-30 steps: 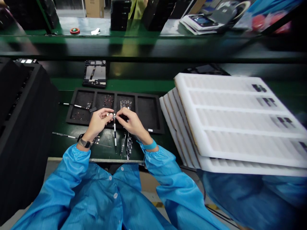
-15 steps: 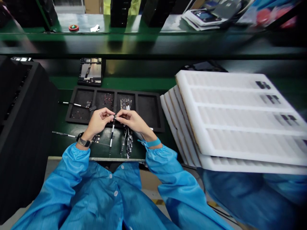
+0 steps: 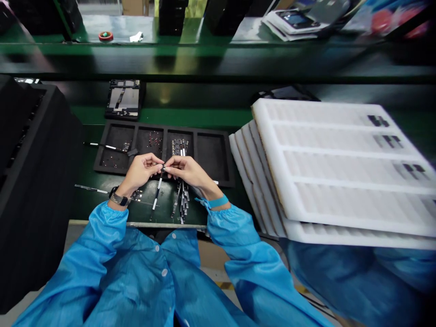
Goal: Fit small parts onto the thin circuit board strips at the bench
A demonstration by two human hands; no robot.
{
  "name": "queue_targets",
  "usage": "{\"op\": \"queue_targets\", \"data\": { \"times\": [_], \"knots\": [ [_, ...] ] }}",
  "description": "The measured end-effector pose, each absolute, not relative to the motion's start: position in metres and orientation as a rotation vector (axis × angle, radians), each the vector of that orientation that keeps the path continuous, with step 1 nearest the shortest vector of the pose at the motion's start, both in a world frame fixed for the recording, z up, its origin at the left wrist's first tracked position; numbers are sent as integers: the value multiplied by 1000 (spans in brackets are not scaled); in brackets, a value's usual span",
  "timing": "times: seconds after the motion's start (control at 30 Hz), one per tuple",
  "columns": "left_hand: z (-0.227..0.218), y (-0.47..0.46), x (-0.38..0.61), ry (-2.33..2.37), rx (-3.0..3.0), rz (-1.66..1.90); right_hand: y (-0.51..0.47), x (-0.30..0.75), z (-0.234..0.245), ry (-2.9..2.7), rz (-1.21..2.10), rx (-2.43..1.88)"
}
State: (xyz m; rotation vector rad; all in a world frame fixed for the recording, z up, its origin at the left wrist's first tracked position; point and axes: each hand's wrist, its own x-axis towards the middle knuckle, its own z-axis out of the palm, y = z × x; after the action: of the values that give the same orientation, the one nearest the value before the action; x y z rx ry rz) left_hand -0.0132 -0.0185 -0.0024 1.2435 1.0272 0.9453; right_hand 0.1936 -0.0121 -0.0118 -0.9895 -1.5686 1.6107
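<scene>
My left hand point(image 3: 139, 170) and my right hand point(image 3: 187, 171) meet fingertip to fingertip over the front edge of a black four-compartment tray point(image 3: 213, 181). Both pinch the top end of a thin black-and-white flex cable strip point(image 3: 156, 195), which hangs down toward me. A bunch of similar strips point(image 3: 181, 200) lies on the green mat under my right wrist. Small circuit parts point(image 3: 179, 146) sit in the tray's third compartment, tiny screws point(image 3: 153, 141) in the second.
A stack of white foam trays point(image 3: 337, 168) fills the right side. A tall black foam block point(image 3: 30, 181) stands at the left. A device back frame point(image 3: 124, 99) lies beyond the tray. Loose strips point(image 3: 89, 189) rest on the mat at left. A raised green shelf point(image 3: 204, 50) runs across the back.
The hanging strip has swung its lower end leftward. My hands stay pinched together at the same place; the view shifted slightly.
</scene>
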Motion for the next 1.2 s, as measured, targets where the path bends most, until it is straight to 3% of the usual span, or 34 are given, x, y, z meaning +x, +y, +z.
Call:
{"op": "queue_targets", "data": {
  "times": [0.5,0.77,0.97,1.2],
  "knots": [
    [13,-21,-42,1091,1083,1089,4,190,-6,-1721,880,-1142],
    [38,-59,-102,1017,873,1372,85,148,19,-2476,566,-1242],
    [37,-92,-131,1085,812,1463,115,113,14,-2806,539,-1404],
    [33,-98,-140,1086,697,1543,114,120,10,-2614,635,-1284]
  ]
}}
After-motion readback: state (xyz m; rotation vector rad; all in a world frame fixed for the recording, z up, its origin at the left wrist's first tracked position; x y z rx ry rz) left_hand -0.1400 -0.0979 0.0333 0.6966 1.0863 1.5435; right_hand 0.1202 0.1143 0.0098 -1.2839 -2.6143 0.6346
